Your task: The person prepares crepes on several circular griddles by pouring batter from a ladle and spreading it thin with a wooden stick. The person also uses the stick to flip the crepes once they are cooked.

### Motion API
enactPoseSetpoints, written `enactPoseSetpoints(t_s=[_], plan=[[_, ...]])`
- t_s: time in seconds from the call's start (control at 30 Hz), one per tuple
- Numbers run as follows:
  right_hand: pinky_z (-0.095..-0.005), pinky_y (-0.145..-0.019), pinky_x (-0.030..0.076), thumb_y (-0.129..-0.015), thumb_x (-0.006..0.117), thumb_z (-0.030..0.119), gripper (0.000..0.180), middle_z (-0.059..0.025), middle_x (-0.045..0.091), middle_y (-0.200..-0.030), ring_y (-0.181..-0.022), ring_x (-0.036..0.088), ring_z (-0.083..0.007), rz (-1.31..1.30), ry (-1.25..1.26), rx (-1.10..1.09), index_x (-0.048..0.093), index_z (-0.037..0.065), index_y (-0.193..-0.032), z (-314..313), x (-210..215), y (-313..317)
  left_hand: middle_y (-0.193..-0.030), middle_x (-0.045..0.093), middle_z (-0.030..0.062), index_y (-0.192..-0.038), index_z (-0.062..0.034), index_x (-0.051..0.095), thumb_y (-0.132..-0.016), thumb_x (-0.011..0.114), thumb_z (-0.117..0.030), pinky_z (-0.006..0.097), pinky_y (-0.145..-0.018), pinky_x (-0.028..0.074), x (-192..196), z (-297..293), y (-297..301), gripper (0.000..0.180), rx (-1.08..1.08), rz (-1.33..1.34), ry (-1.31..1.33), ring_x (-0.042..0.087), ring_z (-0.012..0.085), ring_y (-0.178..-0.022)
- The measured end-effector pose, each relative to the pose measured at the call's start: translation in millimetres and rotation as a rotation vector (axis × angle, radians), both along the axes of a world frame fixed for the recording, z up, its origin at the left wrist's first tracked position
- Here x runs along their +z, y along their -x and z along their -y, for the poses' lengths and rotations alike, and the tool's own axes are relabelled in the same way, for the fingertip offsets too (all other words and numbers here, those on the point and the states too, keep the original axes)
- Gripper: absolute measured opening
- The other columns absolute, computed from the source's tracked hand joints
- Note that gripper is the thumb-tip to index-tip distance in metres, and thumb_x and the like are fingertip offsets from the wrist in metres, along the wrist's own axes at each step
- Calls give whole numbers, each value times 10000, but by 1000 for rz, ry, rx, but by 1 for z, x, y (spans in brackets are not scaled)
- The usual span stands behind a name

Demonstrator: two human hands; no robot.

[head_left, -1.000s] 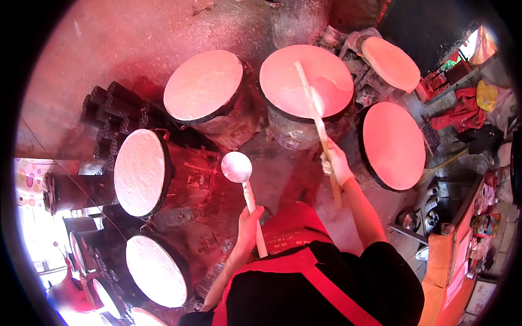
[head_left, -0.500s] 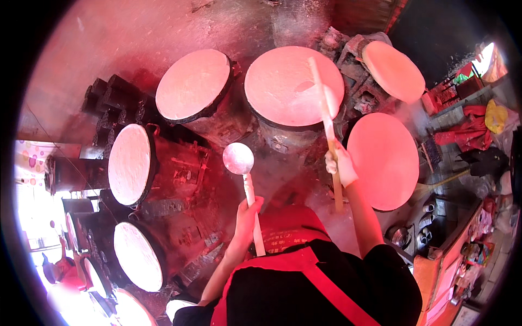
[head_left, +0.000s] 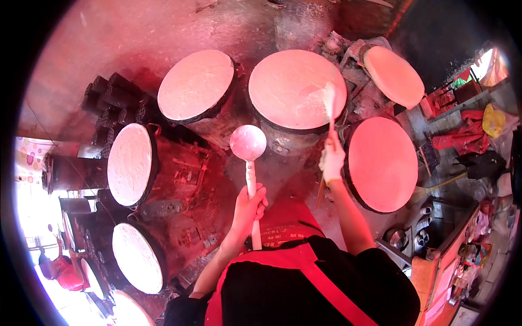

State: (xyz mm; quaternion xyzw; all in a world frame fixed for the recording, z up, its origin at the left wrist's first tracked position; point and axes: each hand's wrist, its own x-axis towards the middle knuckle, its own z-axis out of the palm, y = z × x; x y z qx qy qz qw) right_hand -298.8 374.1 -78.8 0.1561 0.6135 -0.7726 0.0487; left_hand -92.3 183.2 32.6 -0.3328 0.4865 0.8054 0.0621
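My left hand (head_left: 248, 209) is wrapped round the pale handle of a ladle (head_left: 248, 143), whose round bowl hangs in front of the middle griddle (head_left: 288, 89). My right hand (head_left: 332, 158), with a yellow band at its wrist, grips a long wooden spatula (head_left: 331, 106). The spatula's pale blade lies over the right part of that middle griddle, which is coated with a light, spread layer. Between the blade and the layer, contact looks likely but is blurred. A smoother round griddle (head_left: 383, 164) stands close to the right of my right hand.
More coated griddles on drum stoves curve round me: one at far left (head_left: 197, 85), one at left (head_left: 130, 164), one nearer (head_left: 137, 258). A tilted round disc (head_left: 394, 76) sits at far right. Dark cylindrical briquettes (head_left: 119, 93) are stacked behind. Metal pots (head_left: 397, 237) stand at right.
The spatula has swung from lying across the middle griddle to its right part, its shaft now foreshortened. My right hand has shifted slightly left and forward. The ladle has moved slightly forward and right.
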Motion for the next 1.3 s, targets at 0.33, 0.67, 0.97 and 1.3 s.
enactPoseSetpoints(t_s=[0.33,0.67,0.97,1.3], plan=[[-193,-385,275,-947,561,179,381,103,418,-618,-439,333,-13,-51,-78,71,557,129,-1324,1,2,-21,-750,505,10,-1002,-53,493,-954,568,-177,189,-425,313,-14,19,9,153,4,28,-129,443,67,-553],[-207,-389,256,-958,545,192,402,91,431,-640,-443,324,-25,132,-194,391,519,139,-1355,-37,45,17,-745,495,-11,-963,-72,507,-939,584,-157,174,-422,308,-26,26,45,117,-114,-13,-171,447,53,-565],[-188,-437,281,-931,586,149,406,91,480,-681,-495,380,-13,62,-89,100,542,76,-1328,-55,7,-63,-685,474,63,-913,-4,458,-896,561,-142,292,-450,427,-90,16,197,173,-173,-40,147,503,183,-551],[-236,-313,219,-944,536,191,411,57,418,-561,-343,298,-51,94,57,329,507,123,-1348,-58,54,-24,-685,436,2,-891,-7,464,-949,465,-57,189,-436,368,-11,50,194,77,-336,-31,-1002,425,75,-538]])
